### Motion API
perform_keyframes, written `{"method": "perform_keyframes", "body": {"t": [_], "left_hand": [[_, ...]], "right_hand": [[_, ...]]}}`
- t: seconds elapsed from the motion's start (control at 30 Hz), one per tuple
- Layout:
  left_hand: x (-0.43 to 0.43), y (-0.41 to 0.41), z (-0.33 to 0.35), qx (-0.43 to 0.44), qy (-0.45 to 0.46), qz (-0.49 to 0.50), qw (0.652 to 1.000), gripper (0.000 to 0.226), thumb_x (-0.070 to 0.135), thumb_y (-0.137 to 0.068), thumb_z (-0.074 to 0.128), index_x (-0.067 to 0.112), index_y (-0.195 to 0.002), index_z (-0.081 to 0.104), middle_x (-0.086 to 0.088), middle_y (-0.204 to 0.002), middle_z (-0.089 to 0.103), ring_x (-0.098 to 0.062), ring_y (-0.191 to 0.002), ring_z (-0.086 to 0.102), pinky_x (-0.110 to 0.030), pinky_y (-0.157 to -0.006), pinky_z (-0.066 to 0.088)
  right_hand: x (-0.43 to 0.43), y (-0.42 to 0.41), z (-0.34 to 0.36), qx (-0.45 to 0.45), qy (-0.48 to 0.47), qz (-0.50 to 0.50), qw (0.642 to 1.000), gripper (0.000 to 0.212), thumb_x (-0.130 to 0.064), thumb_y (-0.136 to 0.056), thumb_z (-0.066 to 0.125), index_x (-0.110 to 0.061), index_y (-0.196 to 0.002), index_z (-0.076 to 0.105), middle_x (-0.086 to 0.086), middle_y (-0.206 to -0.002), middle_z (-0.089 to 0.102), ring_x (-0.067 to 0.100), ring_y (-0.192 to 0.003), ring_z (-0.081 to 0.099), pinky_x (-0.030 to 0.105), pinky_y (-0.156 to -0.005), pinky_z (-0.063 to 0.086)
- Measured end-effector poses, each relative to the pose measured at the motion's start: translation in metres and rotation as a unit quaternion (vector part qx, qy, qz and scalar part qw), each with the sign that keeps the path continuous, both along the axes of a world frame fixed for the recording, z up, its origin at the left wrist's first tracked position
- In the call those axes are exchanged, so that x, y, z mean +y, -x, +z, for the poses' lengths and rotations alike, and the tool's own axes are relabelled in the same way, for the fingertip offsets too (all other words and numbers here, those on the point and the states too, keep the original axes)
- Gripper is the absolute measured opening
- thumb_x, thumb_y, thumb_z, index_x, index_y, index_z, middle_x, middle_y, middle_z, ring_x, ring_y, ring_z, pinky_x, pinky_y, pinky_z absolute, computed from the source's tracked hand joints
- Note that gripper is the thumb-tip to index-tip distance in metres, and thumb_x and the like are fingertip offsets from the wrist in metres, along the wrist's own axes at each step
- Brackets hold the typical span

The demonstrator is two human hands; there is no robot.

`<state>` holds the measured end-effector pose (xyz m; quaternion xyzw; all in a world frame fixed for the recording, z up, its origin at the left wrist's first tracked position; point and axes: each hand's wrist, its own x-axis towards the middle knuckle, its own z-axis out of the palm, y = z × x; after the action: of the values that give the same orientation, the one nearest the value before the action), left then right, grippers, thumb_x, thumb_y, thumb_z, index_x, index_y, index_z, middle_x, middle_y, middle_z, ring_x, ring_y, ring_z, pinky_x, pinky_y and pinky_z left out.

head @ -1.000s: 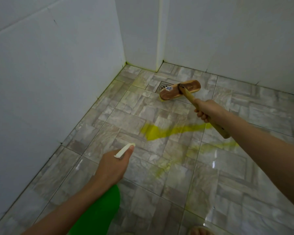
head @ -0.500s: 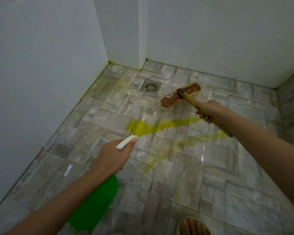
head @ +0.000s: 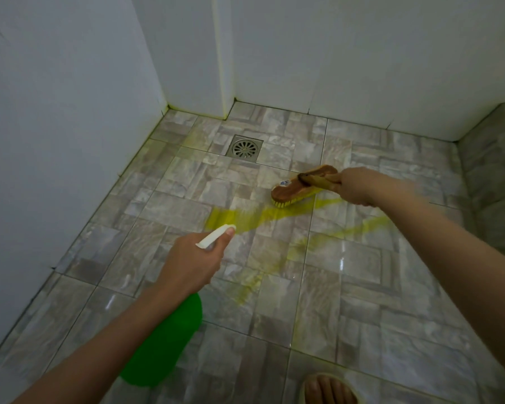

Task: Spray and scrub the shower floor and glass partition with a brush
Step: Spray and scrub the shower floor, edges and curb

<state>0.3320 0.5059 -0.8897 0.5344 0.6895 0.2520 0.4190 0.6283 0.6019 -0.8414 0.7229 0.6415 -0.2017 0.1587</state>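
Your right grip [head: 359, 186] was wrapped tight on the brush [head: 301, 186] handle, bristles on the floor [head: 362, 287] near the drain [head: 244, 146]. Your left grip [head: 191, 262] clasped the green spray bottle [head: 164, 345], aimed at the yellow streak [head: 245, 218].

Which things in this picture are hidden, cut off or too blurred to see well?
Head view only:
- Green spray bottle: the left hand and forearm cover its neck and trigger.
- Brush handle: its end is hidden inside the right hand.
- Sticker on the brush head: too small to read.
- Foot: cut off by the bottom edge.
- Glass partition: not in view.
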Motion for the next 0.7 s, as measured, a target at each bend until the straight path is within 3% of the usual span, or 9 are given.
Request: {"method": "perform_keyframes", "body": {"t": [0.07,0.17,0.23,0.3,0.43,0.5,0.63,0.7], "left_hand": [[0.0,0.002,-0.004,-0.002,-0.011,0.018,1.0,0.065,0.059,-0.088,0.066,-0.003,-0.068,0.061,-0.026,-0.063,0.063,-0.022,-0.048,0.051,-0.036,-0.053,0.042],[0.002,0.003,0.001,-0.008,-0.013,0.015,1.0,0.062,0.057,-0.09,0.063,-0.003,-0.074,0.065,-0.027,-0.067,0.065,-0.02,-0.046,0.053,-0.034,-0.052,0.045],[0.004,0.005,0.006,0.007,0.009,-0.004,1.0,0.061,0.06,-0.091,0.058,0.002,-0.081,0.069,-0.02,-0.07,0.07,-0.017,-0.044,0.062,-0.034,-0.052,0.052],[0.003,0.011,0.011,0.034,0.024,-0.013,0.999,0.062,0.065,-0.092,0.052,0.006,-0.082,0.068,-0.016,-0.074,0.073,-0.017,-0.049,0.07,-0.042,-0.064,0.058],[0.0,0.021,0.015,0.08,-0.008,-0.015,0.997,0.058,0.065,-0.095,0.045,0.014,-0.078,0.068,-0.009,-0.075,0.073,-0.024,-0.068,0.071,-0.042,-0.077,0.056],[-0.003,0.023,0.013,0.06,-0.007,-0.005,0.998,0.061,0.061,-0.096,0.046,0.008,-0.081,0.071,-0.011,-0.077,0.073,-0.027,-0.074,0.07,-0.042,-0.076,0.056],[-0.01,0.025,0.005,-0.024,0.015,0.047,0.999,0.053,0.056,-0.096,0.053,0.011,-0.077,0.072,-0.005,-0.072,0.076,-0.01,-0.063,0.072,-0.033,-0.062,0.06],[-0.013,0.024,0.002,-0.049,0.017,0.071,0.996,0.054,0.055,-0.096,0.054,0.008,-0.076,0.071,-0.008,-0.068,0.075,-0.015,-0.062,0.073,-0.031,-0.057,0.056]], "right_hand": [[0.012,0.011,-0.014,-0.006,-0.019,0.03,0.999,0.045,-0.016,-0.103,0.029,-0.031,-0.146,0.035,0.015,-0.116,0.059,0.029,-0.094,0.059,0.035,-0.074,0.048],[0.031,0.013,-0.039,0.022,-0.045,0.011,0.999,0.036,-0.018,-0.1,0.034,-0.024,-0.132,0.051,0.01,-0.093,0.062,0.026,-0.076,0.058,0.032,-0.062,0.045],[0.034,0.012,-0.041,0.022,-0.047,0.009,0.999,0.035,-0.021,-0.101,0.034,-0.023,-0.131,0.051,0.01,-0.093,0.062,0.026,-0.075,0.058,0.031,-0.059,0.043],[0.031,0.009,-0.039,0.032,-0.043,0.008,0.999,0.037,-0.026,-0.102,0.032,-0.022,-0.136,0.047,0.012,-0.096,0.062,0.025,-0.073,0.057,0.03,-0.054,0.04],[0.021,0.006,-0.04,0.031,-0.04,0.003,0.999,0.04,-0.032,-0.103,0.031,-0.018,-0.139,0.044,0.011,-0.095,0.061,0.018,-0.062,0.051,0.028,-0.045,0.035],[0.02,0.008,-0.041,0.023,-0.044,0.004,0.999,0.04,-0.033,-0.103,0.031,-0.016,-0.135,0.047,0.011,-0.096,0.062,0.017,-0.06,0.05,0.028,-0.044,0.034],[0.021,0.008,-0.04,0.021,-0.046,0.008,0.999,0.039,-0.031,-0.103,0.032,-0.014,-0.134,0.049,0.011,-0.094,0.061,0.017,-0.058,0.05,0.027,-0.043,0.034],[0.021,0.009,-0.04,0.026,-0.043,0.008,0.999,0.039,-0.03,-0.103,0.032,-0.013,-0.134,0.049,0.011,-0.09,0.06,0.018,-0.057,0.05,0.027,-0.043,0.034]]}}
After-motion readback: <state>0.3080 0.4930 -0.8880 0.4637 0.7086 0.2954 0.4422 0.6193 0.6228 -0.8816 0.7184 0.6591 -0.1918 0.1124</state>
